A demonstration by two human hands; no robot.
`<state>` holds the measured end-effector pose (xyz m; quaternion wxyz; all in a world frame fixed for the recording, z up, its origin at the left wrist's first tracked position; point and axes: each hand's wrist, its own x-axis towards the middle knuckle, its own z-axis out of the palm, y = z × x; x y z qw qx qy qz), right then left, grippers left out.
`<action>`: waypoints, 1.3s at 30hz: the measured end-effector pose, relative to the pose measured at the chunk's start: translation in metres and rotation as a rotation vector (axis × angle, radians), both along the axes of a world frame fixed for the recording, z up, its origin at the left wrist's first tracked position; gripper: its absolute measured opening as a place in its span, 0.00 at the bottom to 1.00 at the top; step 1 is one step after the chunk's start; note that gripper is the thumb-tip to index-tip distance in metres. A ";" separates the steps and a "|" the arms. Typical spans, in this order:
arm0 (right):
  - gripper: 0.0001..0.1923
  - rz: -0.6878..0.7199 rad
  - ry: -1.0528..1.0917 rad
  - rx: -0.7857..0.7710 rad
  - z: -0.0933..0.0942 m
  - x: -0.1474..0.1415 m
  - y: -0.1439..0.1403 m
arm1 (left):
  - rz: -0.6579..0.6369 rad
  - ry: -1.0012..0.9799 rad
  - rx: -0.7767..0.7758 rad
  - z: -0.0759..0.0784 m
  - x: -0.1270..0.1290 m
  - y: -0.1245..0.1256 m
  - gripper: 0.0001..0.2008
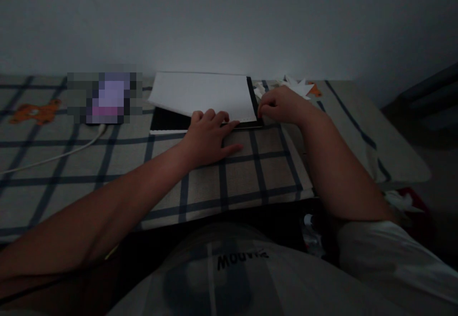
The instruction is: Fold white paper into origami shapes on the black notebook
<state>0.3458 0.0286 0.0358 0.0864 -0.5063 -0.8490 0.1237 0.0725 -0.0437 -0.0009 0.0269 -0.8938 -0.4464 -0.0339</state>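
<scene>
Two hands work one white sheet (202,94) that lies on a black pad (168,121), at the far edge of the checked cloth (250,173) near the wall. Farther left, clear of the work, a white cable (53,156) trails across the cloth.

The left hand (209,139) rests palm down at the sheet's near edge; its fingers (214,117) are loosely spread, the tips pressing on the paper. Keep this pressure flat and steady, so that the sheet does not slide on the pad.

The right hand (281,106) sits at the sheet's near right corner, fingers curled and pressed together; whether they pinch the paper cannot be told in the dim light. Any crease here is best run slowly along the edge.

Behind the right hand lie white paper points (298,86), well clear of the sheet.
</scene>
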 end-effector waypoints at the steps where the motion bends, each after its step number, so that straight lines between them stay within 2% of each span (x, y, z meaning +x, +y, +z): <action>1: 0.15 0.017 0.011 0.020 -0.002 -0.001 0.000 | -0.002 0.001 0.002 0.000 0.000 0.000 0.37; 7: 0.18 0.112 0.030 -0.014 -0.019 -0.013 0.004 | -0.018 -0.012 0.015 -0.003 0.000 -0.002 0.37; 13: 0.11 0.069 0.092 -0.031 -0.035 -0.017 0.011 | -0.044 -0.063 0.059 -0.009 -0.002 -0.002 0.36; 19: 0.07 0.096 0.113 -0.038 -0.038 -0.016 0.013 | -0.063 -0.111 0.090 -0.007 -0.003 -0.003 0.30; 22: 0.07 0.130 0.096 -0.029 -0.036 -0.013 0.015 | 0.024 -0.134 0.109 0.001 -0.007 0.002 0.25; 25: 0.07 0.149 0.059 -0.005 -0.035 -0.009 0.019 | 0.148 -0.121 0.034 0.009 -0.016 0.014 0.23; 29: 0.06 0.151 0.023 0.055 -0.035 -0.004 0.023 | 0.165 -0.162 -0.075 0.014 -0.029 0.030 0.21; 33: 0.07 0.151 -0.031 0.115 -0.035 -0.004 0.019 | 0.229 -0.183 -0.133 0.014 -0.031 0.033 0.20; 39: 0.12 0.170 0.018 0.205 -0.033 -0.030 0.002 | 0.297 -0.175 -0.150 0.017 -0.022 0.031 0.20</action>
